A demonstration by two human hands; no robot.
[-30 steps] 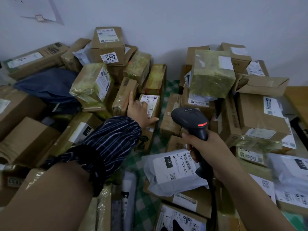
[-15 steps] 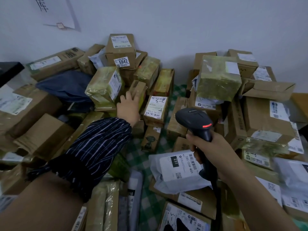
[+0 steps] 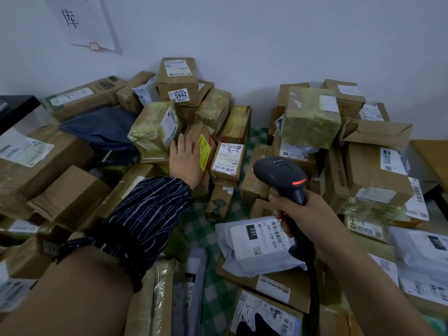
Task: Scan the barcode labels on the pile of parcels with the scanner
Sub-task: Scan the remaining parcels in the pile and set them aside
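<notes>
1. Scanner [image 3: 282,177]: one, black w/ a red strip lit on its back. Your right hand [image 3: 308,221] is clamped round the grip, head aimed fwd over the middle of the pile; its cable drops down from the handle.
2. Left hand [image 3: 185,158]: fingers spread, lying flat against a brown parcel w/ a yellow label [image 3: 202,146], not closed round it. Striped sleeve [image 3: 145,214] pushed up the forearm.
3. Parcels: too many to count exactly, dozens. Mostly brown cardboard boxes, several wrapped in yellowish tape, a few grey poly bags.
4. Readable ones: box marked 5942 [image 3: 178,87] at the top of the back stack; grey bag labelled 231 [image 3: 257,246] just below the scanner, touching your right hand's fingers.
5. One dark blue bag [image 3: 101,128] lies left among the boxes.
6. Surface: green-white checked cloth [image 3: 213,294] shows in gaps between parcels.
7. Room: plain pale wall [image 3: 266,40] behind; one white paper sheet [image 3: 82,20] w/ handwriting stuck upper left.
</notes>
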